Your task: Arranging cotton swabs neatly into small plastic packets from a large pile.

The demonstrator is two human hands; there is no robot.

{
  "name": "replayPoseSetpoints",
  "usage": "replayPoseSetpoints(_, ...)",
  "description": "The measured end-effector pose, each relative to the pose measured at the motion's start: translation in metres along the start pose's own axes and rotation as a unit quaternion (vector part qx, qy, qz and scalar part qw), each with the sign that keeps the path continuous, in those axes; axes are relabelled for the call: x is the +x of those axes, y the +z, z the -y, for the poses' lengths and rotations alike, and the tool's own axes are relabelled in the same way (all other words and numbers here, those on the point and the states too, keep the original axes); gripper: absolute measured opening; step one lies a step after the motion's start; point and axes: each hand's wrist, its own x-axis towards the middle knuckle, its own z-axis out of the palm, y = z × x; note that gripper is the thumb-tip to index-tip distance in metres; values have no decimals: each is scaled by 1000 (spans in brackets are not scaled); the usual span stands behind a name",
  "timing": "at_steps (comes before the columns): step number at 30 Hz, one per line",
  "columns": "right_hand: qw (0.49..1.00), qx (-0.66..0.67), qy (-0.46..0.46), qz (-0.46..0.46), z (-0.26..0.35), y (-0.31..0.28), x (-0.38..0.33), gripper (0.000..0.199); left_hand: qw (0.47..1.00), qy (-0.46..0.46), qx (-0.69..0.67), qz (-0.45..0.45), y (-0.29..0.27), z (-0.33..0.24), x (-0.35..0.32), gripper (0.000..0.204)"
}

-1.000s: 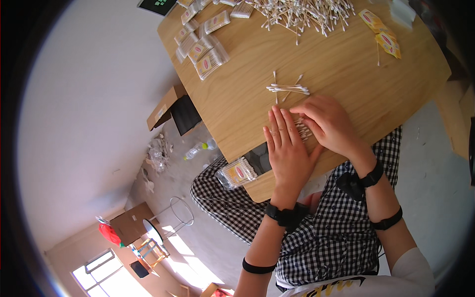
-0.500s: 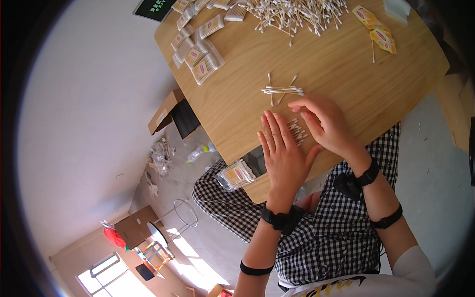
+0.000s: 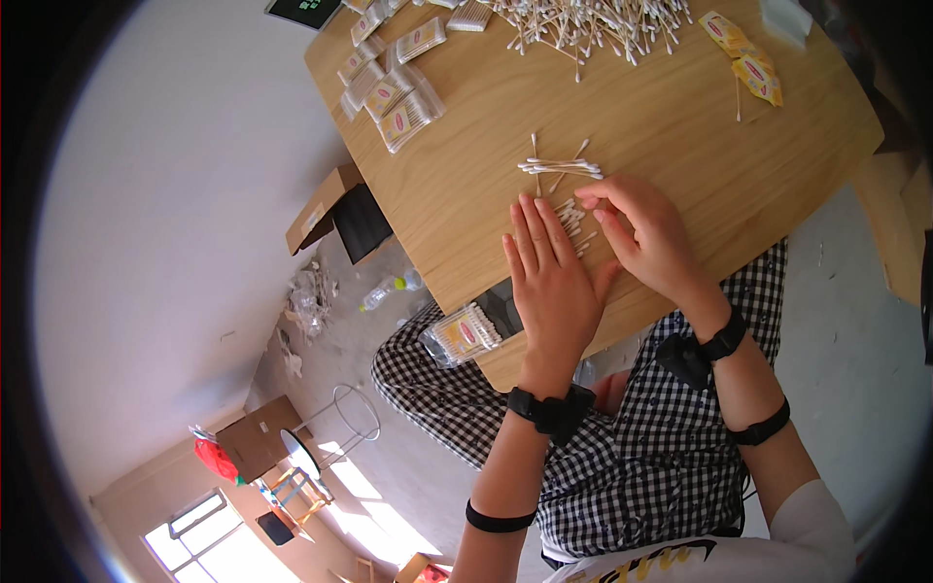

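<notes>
A small bundle of cotton swabs [image 3: 571, 216] lies on the wooden table between my hands, partly covered by them. My left hand [image 3: 551, 282] rests flat along the bundle's left side, its fingers stretched out. On the other side my right hand [image 3: 641, 233] curves toward the swabs; its thumb and forefinger stay apart, with nothing seen gripped between them. Just beyond my fingertips, a few loose cotton swabs [image 3: 561, 168] lie crossed over one another.
A large heap of cotton swabs [image 3: 593, 24] covers the table's far side. Filled clear packets [image 3: 403, 121] lie at the far left, yellow wrappers [image 3: 756, 80] at the far right. Another swab packet [image 3: 464, 333] sits at the near left edge. An open carton [image 3: 326, 209] stands beyond the table's left side.
The small bundle has shifted slightly away from me and to the left, with my left hand following. My right fingertips have come closer to the swabs.
</notes>
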Motion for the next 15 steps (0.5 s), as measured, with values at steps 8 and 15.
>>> replayPoseSetpoints(8,1000,-6,-6,10,0,-2,0,20,999,-17,-27,18,-5,-16,-23,98)
replayPoseSetpoints(15,996,-33,-46,69,5,-8,2,27,993,-42,-108,6,-10,-8,-33,97)
